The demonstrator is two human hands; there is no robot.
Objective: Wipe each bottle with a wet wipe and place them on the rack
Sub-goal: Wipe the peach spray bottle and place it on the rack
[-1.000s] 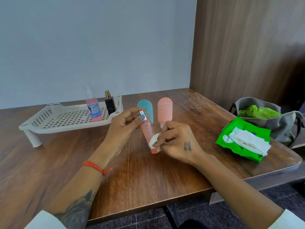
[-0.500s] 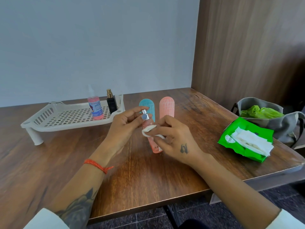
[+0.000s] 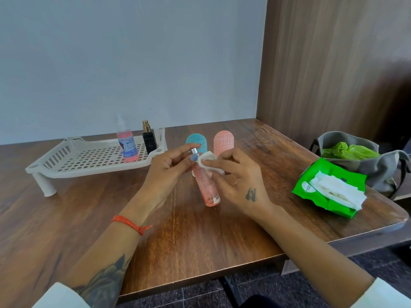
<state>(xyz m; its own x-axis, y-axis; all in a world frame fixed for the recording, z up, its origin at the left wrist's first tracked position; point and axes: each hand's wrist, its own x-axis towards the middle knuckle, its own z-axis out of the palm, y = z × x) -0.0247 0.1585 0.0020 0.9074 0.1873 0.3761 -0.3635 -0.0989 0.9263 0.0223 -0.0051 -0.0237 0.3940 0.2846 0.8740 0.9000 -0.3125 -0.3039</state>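
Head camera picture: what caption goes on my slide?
Left hand holds pink bottle; right hand wipes its top with wet wipe.

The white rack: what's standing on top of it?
On the white rack stand a pink labelled bottle and a small black bottle, both near its right end. Nothing hides its surface.

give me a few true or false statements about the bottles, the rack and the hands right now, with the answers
1. Two bottles stand on the white rack. True: a pink labelled bottle and a black bottle.
2. The right hand holds the wet wipe near the top of the pink spray bottle. True.
3. The left hand rests flat on the table. False: it pinches the spray bottle near its silver nozzle.
4. The blue bottle and the peach bottle are on the rack. False: both stand on the table.
5. The green wipe pack is closed. False: white wipes stick out.
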